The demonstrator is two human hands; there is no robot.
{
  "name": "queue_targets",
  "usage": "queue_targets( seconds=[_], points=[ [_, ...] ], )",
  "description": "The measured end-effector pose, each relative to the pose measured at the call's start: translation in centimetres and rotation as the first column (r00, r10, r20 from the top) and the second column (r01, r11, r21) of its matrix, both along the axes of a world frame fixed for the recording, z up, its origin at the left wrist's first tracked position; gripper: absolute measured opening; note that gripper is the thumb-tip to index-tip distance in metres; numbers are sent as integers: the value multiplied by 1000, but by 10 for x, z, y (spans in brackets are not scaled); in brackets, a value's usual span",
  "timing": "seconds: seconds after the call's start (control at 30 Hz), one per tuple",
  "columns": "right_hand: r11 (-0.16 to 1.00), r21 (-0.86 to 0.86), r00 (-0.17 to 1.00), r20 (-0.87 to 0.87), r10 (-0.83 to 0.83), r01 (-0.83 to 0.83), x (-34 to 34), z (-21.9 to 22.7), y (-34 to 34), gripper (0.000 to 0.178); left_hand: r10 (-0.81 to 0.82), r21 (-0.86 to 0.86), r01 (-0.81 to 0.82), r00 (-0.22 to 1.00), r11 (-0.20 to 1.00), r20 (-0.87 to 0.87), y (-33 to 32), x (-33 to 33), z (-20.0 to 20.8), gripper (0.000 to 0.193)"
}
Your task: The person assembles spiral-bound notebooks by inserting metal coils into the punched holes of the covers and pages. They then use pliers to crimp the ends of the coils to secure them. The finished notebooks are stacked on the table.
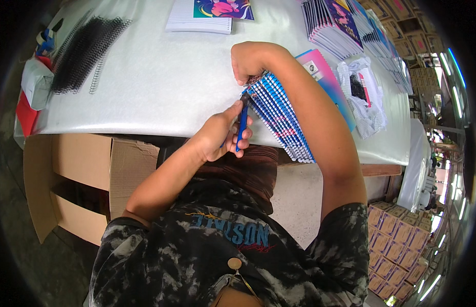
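My left hand (pixel 217 134) is closed around blue-handled pliers (pixel 242 125). Their dark jaws meet the near-left corner of a fanned stack of spiral notebooks (pixel 279 110) with blue and white edges. My right hand (pixel 249 60) bends over the far end of that stack. Its fingers curl down against the notebooks close to the plier tips; the fingertips are partly hidden. The right forearm passes above the stack and covers part of it. A pink and blue notebook cover (pixel 319 77) shows beyond this forearm.
Loose black wire coils (pixel 89 53) lie on the white-covered table (pixel 161 87) at left, near a tape dispenser (pixel 45 42). More notebooks (pixel 332 25) stand far right, beside a crumpled white plastic bag (pixel 368 110). A cardboard box (pixel 82 163) sits below the table's left edge.
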State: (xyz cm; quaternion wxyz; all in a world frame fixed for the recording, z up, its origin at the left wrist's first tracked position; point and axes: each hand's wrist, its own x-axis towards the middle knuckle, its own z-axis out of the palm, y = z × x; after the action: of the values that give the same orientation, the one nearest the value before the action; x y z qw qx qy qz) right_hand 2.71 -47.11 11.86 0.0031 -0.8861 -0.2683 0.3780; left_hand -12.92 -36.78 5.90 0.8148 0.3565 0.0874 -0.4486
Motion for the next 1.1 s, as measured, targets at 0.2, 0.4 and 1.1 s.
queue_targets(
  seconds=[0.2,0.4,1.1],
  points=[
    [1000,-8,1000,10,20,-20,1,-3,0,20,-15,57,13,999,998,32,-4,3,15,55],
    [1000,8,1000,6,-2,2,-1,3,0,20,-57,82,52,997,995,56,3,12,1,57],
    [997,6,980,182,81,-83,-11,22,-12,23,-17,118,2,992,993,126,-4,10,21,56]
  ],
)
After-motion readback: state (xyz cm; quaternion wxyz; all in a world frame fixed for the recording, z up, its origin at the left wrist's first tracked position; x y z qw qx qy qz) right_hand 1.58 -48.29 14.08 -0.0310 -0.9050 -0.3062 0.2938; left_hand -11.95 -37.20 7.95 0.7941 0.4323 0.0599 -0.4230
